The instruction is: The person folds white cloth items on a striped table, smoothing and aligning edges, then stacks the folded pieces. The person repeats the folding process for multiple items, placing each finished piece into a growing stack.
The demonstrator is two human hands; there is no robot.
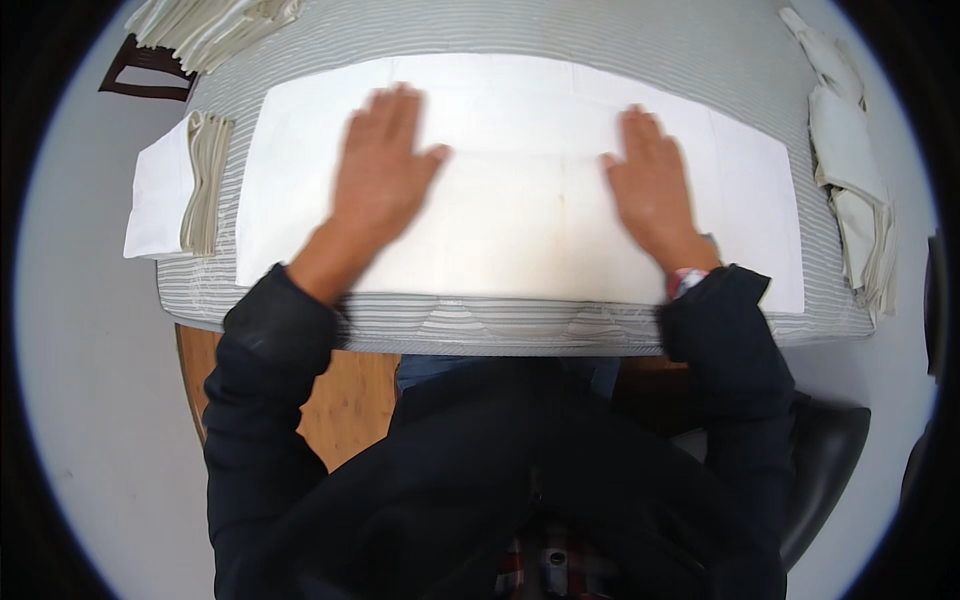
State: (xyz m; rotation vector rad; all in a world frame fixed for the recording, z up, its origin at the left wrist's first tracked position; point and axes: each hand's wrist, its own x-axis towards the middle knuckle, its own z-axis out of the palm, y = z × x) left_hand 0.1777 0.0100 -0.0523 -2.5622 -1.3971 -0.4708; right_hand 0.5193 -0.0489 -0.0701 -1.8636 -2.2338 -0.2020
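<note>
A white rectangular cloth (510, 225) lies spread flat before me, with faint creases and a small yellowish mark right of its middle. Over its left part is my left hand (382, 161), palm down, thumb out to the side. My right hand (651, 184) is over the right part in the same pose, thumb turned inward. Both hands are slightly blurred and hold nothing; whether the palms press on the fabric I cannot tell. Beneath the cloth is a grey-and-white striped padded surface (510, 322).
Folded white cloths (161, 195) stand at the left edge, and a stack of cloths (214, 26) lies at the far left. More crumpled white cloths (851, 142) line the right edge. A dark wooden chair (146, 90) is beyond the left side; a black padded seat (829, 465) is at lower right.
</note>
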